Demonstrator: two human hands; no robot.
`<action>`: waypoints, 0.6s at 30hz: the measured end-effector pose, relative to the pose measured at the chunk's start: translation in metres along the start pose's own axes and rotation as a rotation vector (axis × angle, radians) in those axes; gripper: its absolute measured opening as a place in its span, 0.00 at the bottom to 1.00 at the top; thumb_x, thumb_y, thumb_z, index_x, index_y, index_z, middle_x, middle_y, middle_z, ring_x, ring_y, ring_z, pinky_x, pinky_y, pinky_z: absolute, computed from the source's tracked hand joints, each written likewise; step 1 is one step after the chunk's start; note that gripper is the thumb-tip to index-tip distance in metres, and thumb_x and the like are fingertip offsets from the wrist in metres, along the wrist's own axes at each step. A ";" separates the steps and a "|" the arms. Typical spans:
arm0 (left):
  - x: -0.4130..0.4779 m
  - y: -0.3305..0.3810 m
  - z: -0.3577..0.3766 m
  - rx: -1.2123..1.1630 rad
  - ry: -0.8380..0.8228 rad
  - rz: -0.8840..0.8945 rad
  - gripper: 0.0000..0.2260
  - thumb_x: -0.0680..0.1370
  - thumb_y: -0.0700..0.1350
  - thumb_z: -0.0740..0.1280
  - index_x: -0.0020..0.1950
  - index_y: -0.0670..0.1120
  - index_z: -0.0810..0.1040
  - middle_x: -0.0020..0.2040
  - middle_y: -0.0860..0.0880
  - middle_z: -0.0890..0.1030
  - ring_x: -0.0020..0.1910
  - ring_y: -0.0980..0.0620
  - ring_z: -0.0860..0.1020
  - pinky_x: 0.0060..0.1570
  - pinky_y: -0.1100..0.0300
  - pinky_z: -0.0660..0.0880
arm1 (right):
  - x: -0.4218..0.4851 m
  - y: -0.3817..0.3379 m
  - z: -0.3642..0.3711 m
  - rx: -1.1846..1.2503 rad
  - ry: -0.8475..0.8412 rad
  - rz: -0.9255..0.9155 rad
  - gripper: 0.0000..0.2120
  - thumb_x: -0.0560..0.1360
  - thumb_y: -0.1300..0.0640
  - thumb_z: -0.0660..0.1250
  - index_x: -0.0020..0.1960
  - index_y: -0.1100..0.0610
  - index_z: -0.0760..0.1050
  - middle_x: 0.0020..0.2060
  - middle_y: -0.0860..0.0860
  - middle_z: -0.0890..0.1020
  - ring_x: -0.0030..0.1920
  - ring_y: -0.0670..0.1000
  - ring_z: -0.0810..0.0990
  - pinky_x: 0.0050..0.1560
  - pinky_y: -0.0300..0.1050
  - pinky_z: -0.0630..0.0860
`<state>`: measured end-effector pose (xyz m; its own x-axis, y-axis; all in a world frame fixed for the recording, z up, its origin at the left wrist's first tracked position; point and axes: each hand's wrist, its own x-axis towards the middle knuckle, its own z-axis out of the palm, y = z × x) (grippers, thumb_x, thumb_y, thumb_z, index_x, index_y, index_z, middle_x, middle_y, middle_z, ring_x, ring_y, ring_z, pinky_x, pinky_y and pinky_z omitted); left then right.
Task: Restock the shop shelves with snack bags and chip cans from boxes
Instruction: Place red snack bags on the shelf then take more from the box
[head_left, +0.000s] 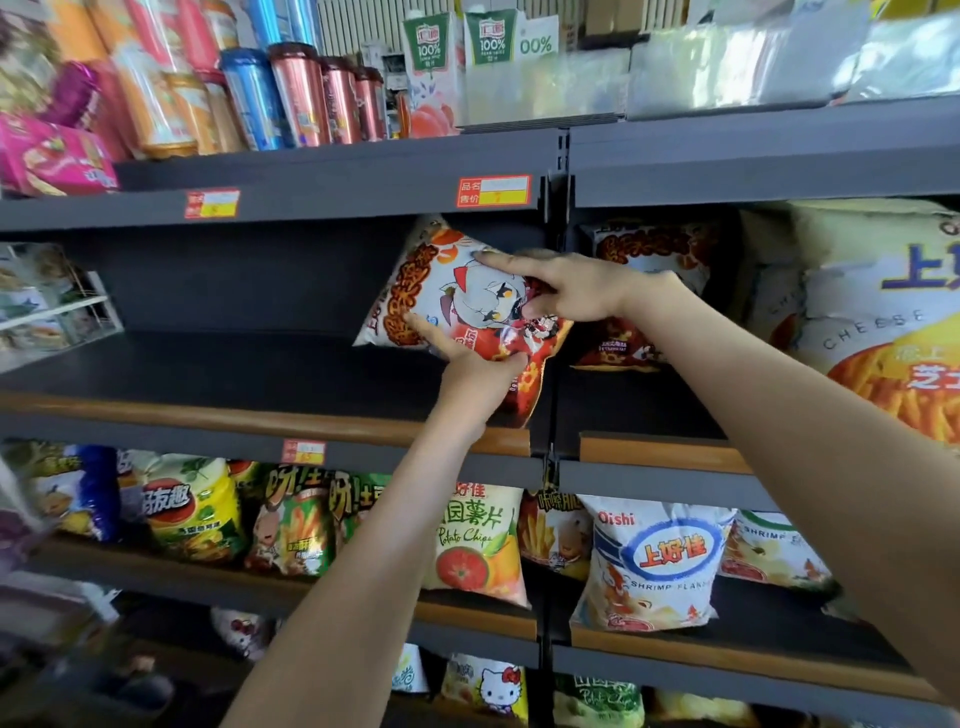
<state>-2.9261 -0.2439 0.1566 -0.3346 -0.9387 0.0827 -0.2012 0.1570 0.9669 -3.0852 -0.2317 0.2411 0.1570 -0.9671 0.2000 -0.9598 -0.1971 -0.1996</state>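
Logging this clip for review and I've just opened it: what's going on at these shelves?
A person is setting a red-and-white snack bag into the middle shelf, at the right end of its bay. The left hand grips its lower part from below; the right hand pinches its right side, index finger stretched along the top. The bag is tilted, not yet standing. Matching bags sit in the next bay.
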 end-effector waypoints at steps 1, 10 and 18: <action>0.000 0.001 0.004 -0.038 -0.004 -0.027 0.39 0.79 0.46 0.68 0.79 0.46 0.44 0.70 0.45 0.71 0.67 0.46 0.72 0.67 0.49 0.70 | 0.000 -0.001 -0.003 -0.005 -0.017 0.000 0.36 0.79 0.57 0.65 0.75 0.32 0.49 0.77 0.50 0.57 0.75 0.54 0.58 0.74 0.51 0.57; -0.002 0.008 0.027 0.130 -0.087 0.065 0.54 0.75 0.50 0.72 0.71 0.63 0.23 0.77 0.45 0.61 0.61 0.43 0.76 0.57 0.45 0.78 | -0.044 0.020 0.009 -0.014 -0.009 0.220 0.47 0.69 0.36 0.71 0.75 0.32 0.40 0.78 0.50 0.52 0.77 0.59 0.51 0.75 0.60 0.52; 0.001 0.017 0.041 0.363 -0.371 0.194 0.50 0.76 0.53 0.71 0.72 0.65 0.27 0.80 0.48 0.54 0.61 0.46 0.75 0.52 0.47 0.80 | -0.090 0.042 0.014 0.160 0.143 0.404 0.50 0.66 0.36 0.73 0.75 0.33 0.43 0.77 0.53 0.54 0.76 0.59 0.55 0.75 0.58 0.54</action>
<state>-2.9676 -0.2300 0.1637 -0.6858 -0.7213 0.0972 -0.3862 0.4738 0.7914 -3.1366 -0.1549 0.2012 -0.2673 -0.9419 0.2035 -0.8879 0.1587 -0.4318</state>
